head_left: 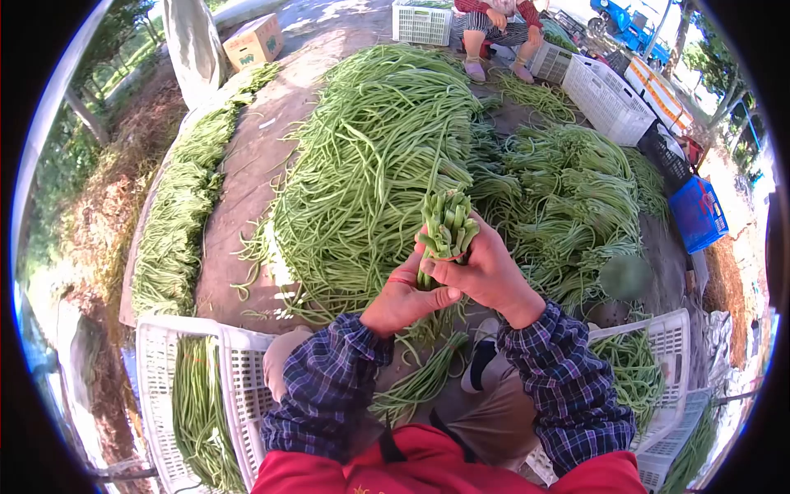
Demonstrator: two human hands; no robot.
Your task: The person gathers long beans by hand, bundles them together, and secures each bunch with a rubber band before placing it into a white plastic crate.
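Observation:
A bundle of long green beans (448, 226) stands upright between my two hands, its cut-looking ends facing the camera. My right hand (485, 267) wraps round the bundle from the right, thumb across its front. From the lower left, my left hand (411, 292) presses against the bundle's lower part, with a red band near its fingers. Another red strand lies round the bundle by my right thumb. Behind the hands spreads a big heap of loose green beans (362, 173). More beans (424, 379) lie on the ground below my hands.
White crates holding beans stand at lower left (152, 395) and lower right (679, 354). Bean piles lie at right (568, 198) and in a row at left (177, 222). A co-worker (502, 25) sits at the top, near white crates (609, 99). A blue crate (698, 214) is at right.

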